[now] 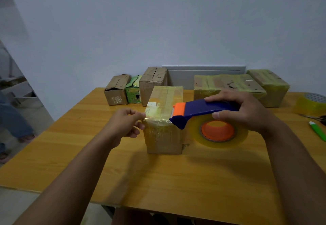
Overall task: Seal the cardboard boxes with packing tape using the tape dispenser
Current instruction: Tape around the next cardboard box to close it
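A small cardboard box (165,136), wrapped in yellowish clear tape, stands upright in the middle of the wooden table (176,175). My right hand (247,110) grips the blue and orange tape dispenser (199,109) just right of the box, its orange blade end at the box's top edge. The tape roll (218,133) hangs under it. My left hand (126,123) pinches the free end of the tape (150,118) at the box's upper left corner. A short strip of tape spans from dispenser to fingers.
Along the back stand two plain boxes (116,90) (152,83), a green packet (133,90) and several taped boxes (234,85). A spare tape roll (312,103), scissors (315,118) and a green-handled cutter (319,131) lie at the right edge. A person's legs (12,118) are at the far left.
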